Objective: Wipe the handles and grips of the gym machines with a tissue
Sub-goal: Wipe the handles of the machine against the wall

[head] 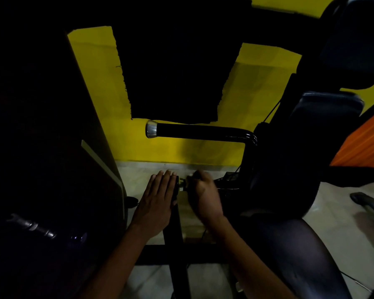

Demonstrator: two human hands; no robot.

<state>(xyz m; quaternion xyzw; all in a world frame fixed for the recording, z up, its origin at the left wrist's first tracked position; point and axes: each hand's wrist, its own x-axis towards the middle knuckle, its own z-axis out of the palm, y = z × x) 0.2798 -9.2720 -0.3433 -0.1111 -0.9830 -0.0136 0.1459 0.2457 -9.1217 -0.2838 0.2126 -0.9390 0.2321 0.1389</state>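
Observation:
The light is dim. My left hand [158, 203] lies flat with straight fingers against the black end knob [177, 187] of a low handle on the gym machine. My right hand [203, 195] is curled round the handle's shaft just right of the brass-coloured collar [181, 184] and looks motion-blurred. A small pale spot shows at its fingertips, but I cannot tell whether it is a tissue. Higher up, a second black handle [203, 132] with a chrome end cap [151, 129] sticks out to the left, untouched.
A black machine housing [52, 169] fills the left. Black seat pads [328, 108] and a backrest [354, 44] stand at the right. A black frame bar [175, 244] runs along the pale floor between my arms. A dark curved object [367, 205] lies on the floor at right.

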